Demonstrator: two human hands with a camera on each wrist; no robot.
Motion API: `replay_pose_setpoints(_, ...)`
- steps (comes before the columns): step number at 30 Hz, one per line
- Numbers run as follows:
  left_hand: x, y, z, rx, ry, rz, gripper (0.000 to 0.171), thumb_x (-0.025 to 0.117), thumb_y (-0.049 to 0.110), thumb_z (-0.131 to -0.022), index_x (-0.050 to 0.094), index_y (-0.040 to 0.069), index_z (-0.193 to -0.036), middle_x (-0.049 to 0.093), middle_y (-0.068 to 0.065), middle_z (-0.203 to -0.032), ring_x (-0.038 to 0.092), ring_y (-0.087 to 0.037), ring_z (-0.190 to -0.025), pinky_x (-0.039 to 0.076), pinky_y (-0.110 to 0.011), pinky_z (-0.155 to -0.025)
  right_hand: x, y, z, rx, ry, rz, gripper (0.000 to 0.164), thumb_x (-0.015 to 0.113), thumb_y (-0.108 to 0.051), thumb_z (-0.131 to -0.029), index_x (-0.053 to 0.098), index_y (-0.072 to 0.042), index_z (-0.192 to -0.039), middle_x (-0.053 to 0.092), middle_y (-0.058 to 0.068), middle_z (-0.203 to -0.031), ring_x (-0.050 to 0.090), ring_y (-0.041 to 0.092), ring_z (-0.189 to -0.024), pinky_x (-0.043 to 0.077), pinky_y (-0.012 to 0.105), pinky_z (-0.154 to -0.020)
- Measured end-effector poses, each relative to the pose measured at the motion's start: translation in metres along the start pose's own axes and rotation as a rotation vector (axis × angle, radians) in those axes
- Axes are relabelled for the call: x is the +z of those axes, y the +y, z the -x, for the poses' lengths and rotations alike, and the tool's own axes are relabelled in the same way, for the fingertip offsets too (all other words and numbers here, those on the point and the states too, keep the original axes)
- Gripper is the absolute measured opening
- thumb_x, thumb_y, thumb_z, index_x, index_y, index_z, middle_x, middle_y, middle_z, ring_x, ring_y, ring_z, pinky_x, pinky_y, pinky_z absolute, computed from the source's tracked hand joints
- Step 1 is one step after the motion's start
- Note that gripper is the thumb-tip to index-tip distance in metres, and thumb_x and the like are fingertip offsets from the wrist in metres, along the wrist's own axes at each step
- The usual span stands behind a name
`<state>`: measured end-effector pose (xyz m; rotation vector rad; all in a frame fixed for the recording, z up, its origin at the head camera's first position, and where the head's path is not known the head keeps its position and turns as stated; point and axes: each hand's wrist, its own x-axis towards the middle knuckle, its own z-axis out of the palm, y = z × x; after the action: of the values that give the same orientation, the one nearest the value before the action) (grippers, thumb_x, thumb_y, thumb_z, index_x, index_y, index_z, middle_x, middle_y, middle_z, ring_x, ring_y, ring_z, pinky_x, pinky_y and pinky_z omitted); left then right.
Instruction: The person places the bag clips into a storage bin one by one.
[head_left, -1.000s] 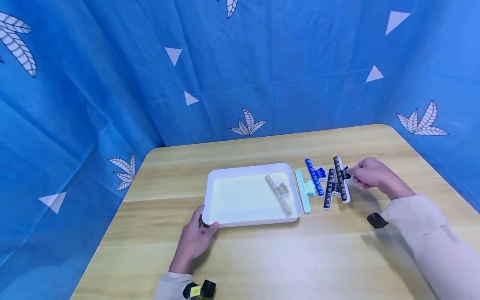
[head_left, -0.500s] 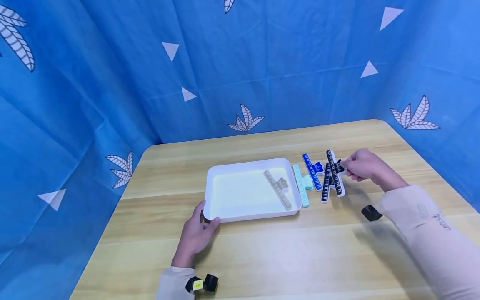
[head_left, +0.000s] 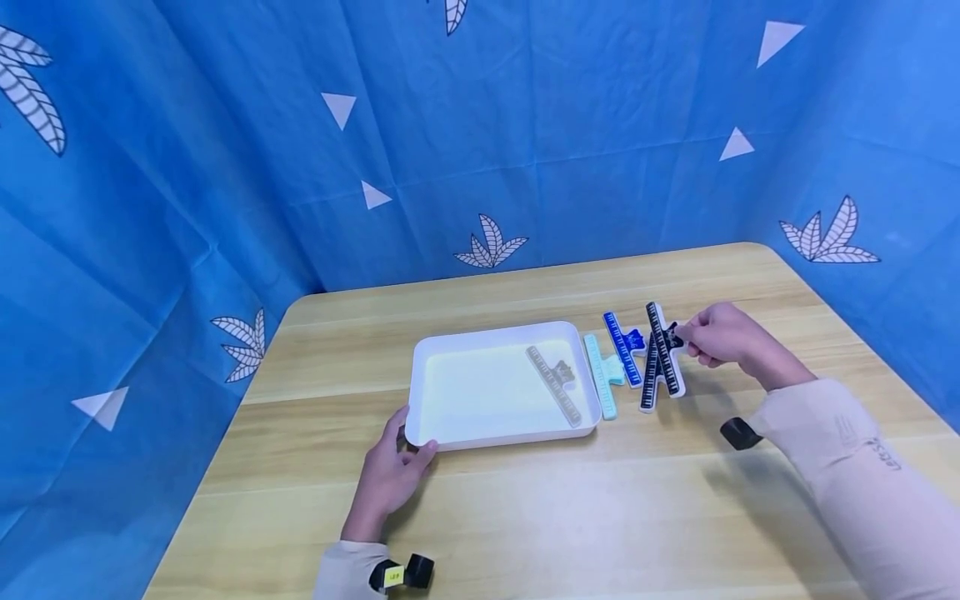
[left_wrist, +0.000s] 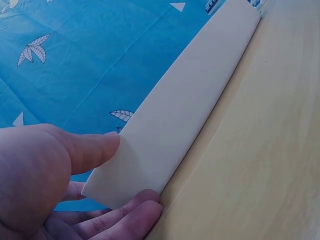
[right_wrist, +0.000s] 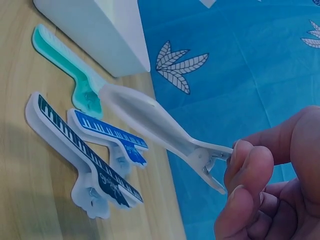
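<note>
**Centrally: tray (head_left: 472, 387) gripped, black clip (head_left: 664, 348) aloft**

A blue curtain (head_left: 420, 117) hangs beyond the far edge of the table (head_left: 585, 525), whose surface extends left and in front of the tray. The left hand (head_left: 390, 468) grasps its near-left corner. The right hand (head_left: 722, 335) pinches the black clip above a second black clip (head_left: 648, 392). Outside the tray's right wall lie a turquoise clip (head_left: 601, 377) and blue clip (head_left: 622, 351); inside, a gray clip (head_left: 553, 387).

Head view: from the person (head_left: 862, 475) I watch, high over the table (head_left: 525, 517), facing forward and down, the whole tray (head_left: 480, 392) in frame. Left-wrist view: low and close by the left hand (left_wrist: 52, 170), looking along the tray's outer wall. Right-wrist view: close by the right hand (right_wrist: 300, 210), facing the clips (right_wrist: 85, 147) at left, shared with the head view (right of centre).
</note>
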<state>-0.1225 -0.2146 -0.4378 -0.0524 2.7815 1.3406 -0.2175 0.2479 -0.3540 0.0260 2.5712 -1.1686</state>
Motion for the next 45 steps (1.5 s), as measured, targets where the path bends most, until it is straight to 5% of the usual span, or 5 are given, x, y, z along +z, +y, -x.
replay_pose_setpoints(45, 0.002, 0.000, 0.003, 0.014, 0.011, 0.014, 0.074, 0.062, 0.036, -0.086, 0.023, 0.012, -0.144, 0.045, -0.020, -0.131, 0.063, -0.011, -0.076, 0.045, -0.039, -0.077, 0.022, -0.018, -0.011, -0.037, -0.035, -0.057, 0.028, 0.048, -0.021, -0.092, 0.053, -0.003, -0.071, 0.053, 0.003, -0.062, 0.047, 0.011, -0.052, 0.045, 0.027, -0.053)
